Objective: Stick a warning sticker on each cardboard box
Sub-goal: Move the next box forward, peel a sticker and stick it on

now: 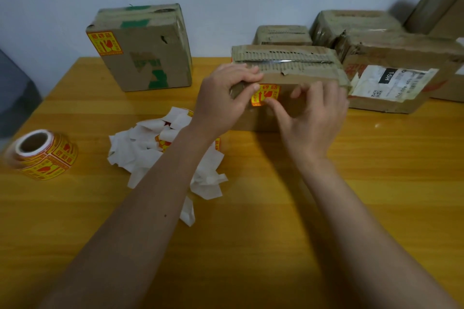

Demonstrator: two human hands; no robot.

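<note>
The warning sticker, thin, limp and probably tacky, is pressed flat on the front of the cardboard box by the right hand, fingers curled, while the box's corner is gripped by the left hand.

on my feed: 2 bare forearms, no sleeves in frame, left hand and right hand ungloved, short trimmed nails, small dark mole on left forearm
</note>
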